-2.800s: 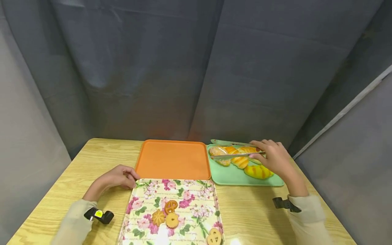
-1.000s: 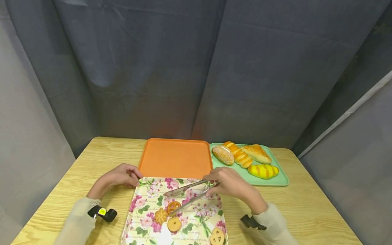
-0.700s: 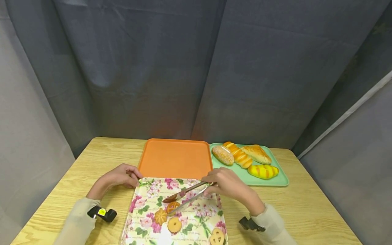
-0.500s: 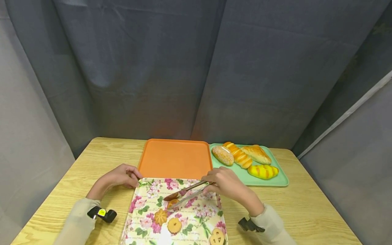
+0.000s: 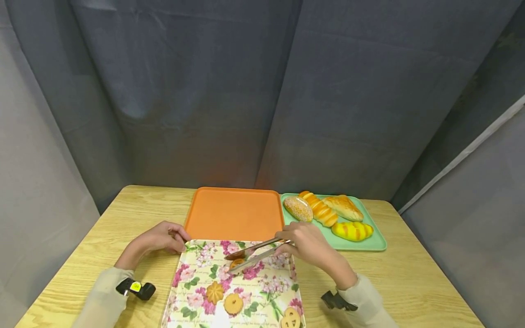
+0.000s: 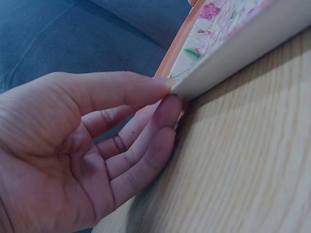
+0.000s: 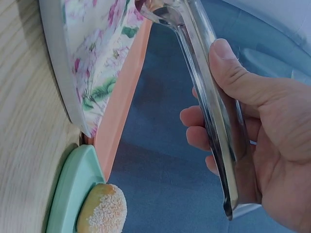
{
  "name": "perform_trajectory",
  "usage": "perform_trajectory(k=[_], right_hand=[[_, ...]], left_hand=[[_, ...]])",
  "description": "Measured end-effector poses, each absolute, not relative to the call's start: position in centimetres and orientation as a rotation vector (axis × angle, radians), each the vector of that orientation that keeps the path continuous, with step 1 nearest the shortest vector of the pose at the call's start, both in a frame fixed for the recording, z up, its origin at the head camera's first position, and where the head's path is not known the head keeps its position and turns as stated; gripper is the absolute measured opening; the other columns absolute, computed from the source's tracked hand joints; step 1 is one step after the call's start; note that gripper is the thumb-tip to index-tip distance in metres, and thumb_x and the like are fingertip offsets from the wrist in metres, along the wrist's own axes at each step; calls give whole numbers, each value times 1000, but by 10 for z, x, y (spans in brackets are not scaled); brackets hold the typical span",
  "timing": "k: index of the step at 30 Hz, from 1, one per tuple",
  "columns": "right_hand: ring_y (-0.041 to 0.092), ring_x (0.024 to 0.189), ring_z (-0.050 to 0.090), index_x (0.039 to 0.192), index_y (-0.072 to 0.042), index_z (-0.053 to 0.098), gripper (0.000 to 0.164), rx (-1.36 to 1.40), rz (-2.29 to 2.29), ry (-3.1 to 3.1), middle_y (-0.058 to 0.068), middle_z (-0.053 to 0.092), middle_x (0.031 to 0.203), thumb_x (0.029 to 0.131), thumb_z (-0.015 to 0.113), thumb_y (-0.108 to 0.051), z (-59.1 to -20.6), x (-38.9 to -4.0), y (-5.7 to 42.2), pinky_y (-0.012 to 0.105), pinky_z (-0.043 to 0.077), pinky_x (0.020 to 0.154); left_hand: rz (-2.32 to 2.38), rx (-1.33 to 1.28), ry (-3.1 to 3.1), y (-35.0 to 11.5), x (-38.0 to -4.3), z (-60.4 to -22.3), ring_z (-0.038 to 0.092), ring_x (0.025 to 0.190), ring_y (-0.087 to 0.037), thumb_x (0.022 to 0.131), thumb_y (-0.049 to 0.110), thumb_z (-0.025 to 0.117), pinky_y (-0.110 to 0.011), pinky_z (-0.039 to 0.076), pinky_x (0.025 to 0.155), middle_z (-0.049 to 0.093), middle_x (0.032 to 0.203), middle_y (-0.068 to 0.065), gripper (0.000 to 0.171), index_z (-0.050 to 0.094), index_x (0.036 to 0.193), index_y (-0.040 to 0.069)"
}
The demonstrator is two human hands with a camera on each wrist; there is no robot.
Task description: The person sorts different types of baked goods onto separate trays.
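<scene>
In the head view, your right hand (image 5: pixel 305 241) grips the tongs (image 5: pixel 258 260), whose tips stand on either side of the pretzel (image 5: pixel 236 264). The pretzel is near the middle of the floral tray's far edge; whether it touches the tray (image 5: pixel 262 310) or is lifted, you cannot tell from here. That tray reaches the near edge of the table (image 5: pixel 410 282). Towards its near edge, left of its middle, lie a ridged cookie (image 5: pixel 214 292) and a round cookie (image 5: pixel 233 304); a pale cookie (image 5: pixel 290 317) sits by its right edge. Your left hand (image 5: pixel 166 238) is at its far left corner. Along the table's far edge are the orange tray (image 5: pixel 235 214) and, towards the far right corner, the green tray (image 5: pixel 371 243) with four breads (image 5: pixel 319 209).

In the left wrist view, your thumb and fingers pinch the floral tray's corner, just above the table.

In the right wrist view, your thumb presses one side of the tongs and your fingers wrap the other. A seeded bun (image 7: pixel 104 209) rests at the green tray's corner.
</scene>
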State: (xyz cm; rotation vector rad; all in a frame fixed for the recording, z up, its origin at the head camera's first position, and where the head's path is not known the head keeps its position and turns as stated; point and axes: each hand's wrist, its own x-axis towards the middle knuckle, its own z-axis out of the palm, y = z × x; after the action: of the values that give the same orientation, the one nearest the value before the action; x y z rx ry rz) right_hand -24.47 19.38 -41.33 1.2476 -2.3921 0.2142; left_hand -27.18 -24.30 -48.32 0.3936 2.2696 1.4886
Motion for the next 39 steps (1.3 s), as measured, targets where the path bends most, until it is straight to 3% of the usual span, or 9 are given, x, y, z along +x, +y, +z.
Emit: perform_trajectory(k=[12, 19, 21, 24, 31, 39], right_hand=[[7, 54, 53, 96, -17, 81, 37, 1035, 181, -2233, -6, 66, 70, 74, 82, -47, -409, -251, 199, 13, 17, 47], [9, 50, 55, 93, -15, 83, 72, 874, 209, -2117, -3, 69, 70, 92, 39, -72, -409, -258, 203, 13, 17, 45], [11, 48, 55, 91, -14, 82, 75, 824, 212, -2087, -1, 70, 71, 93, 36, -72, -409, -260, 203, 14, 15, 44], [13, 47, 54, 93, -12, 82, 71, 743, 214, -2083, -1, 68, 67, 93, 42, -71, -409, -265, 205, 16, 13, 44], [10, 42, 32, 94, -10, 81, 78, 562, 188, -2124, -1, 53, 55, 91, 35, -73, -411, -278, 210, 21, 11, 44], [10, 41, 21, 91, -10, 80, 71, 442, 204, -2214, 1, 42, 50, 86, 42, -71, -416, -292, 221, 24, 12, 42]], left_hand=[[1504, 393, 2253, -242, -270, -482, 67, 75, -16, 82, 3, 77, -31, 57, 69, 72, 85, -5, 31, 67, 108, -10], [1497, 385, 2260, -244, -272, -484, 67, 75, -17, 82, 4, 77, -31, 57, 69, 72, 85, -6, 30, 68, 108, -9], [1500, 383, 2258, -244, -272, -484, 67, 74, -17, 82, 3, 77, -31, 57, 69, 72, 85, -6, 30, 68, 108, -9], [1507, 387, 2254, -243, -273, -484, 67, 74, -17, 82, 3, 77, -31, 57, 69, 72, 84, -6, 31, 67, 108, -10], [1507, 379, 2255, -242, -272, -484, 67, 75, -18, 82, 3, 77, -31, 57, 69, 72, 84, -6, 31, 68, 108, -10], [1506, 377, 2257, -242, -271, -483, 68, 75, -18, 82, 3, 77, -31, 57, 70, 72, 84, -6, 31, 68, 108, -9]])
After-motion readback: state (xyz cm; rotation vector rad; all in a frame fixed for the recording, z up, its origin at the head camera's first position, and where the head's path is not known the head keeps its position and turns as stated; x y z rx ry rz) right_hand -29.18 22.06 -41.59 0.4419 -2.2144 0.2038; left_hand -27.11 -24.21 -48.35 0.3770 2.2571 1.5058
